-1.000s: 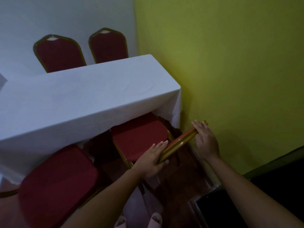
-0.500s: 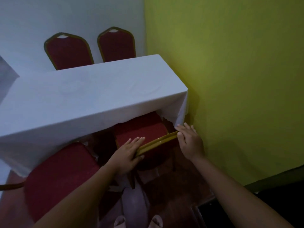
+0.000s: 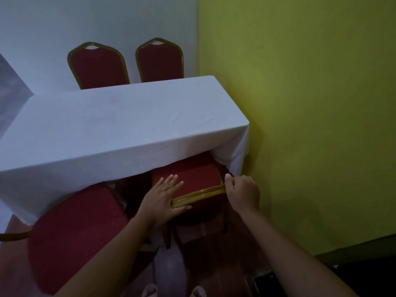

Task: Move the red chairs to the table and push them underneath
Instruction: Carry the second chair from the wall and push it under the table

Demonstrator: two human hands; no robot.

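Note:
A red chair [image 3: 192, 176] with a gold frame stands at the near right end of the table [image 3: 120, 123], which is draped in a white cloth. The front of its seat is under the cloth edge. My left hand [image 3: 162, 198] grips the left end of the gold backrest rail [image 3: 199, 196], fingers spread over the seat. My right hand [image 3: 242, 194] is closed around the rail's right end. A second red chair [image 3: 72, 234] stands to the left, its seat partly under the table.
Two more red chairs [image 3: 98, 65] [image 3: 160, 61] stand against the white wall behind the table. A yellow-green wall [image 3: 310, 103] runs close along the right. My feet [image 3: 150, 291] show at the bottom on a reddish floor.
The chair has slid forward, further under the tablecloth, and straightened square to the table. Both hands moved with the backrest; my right hand has closed around the rail end.

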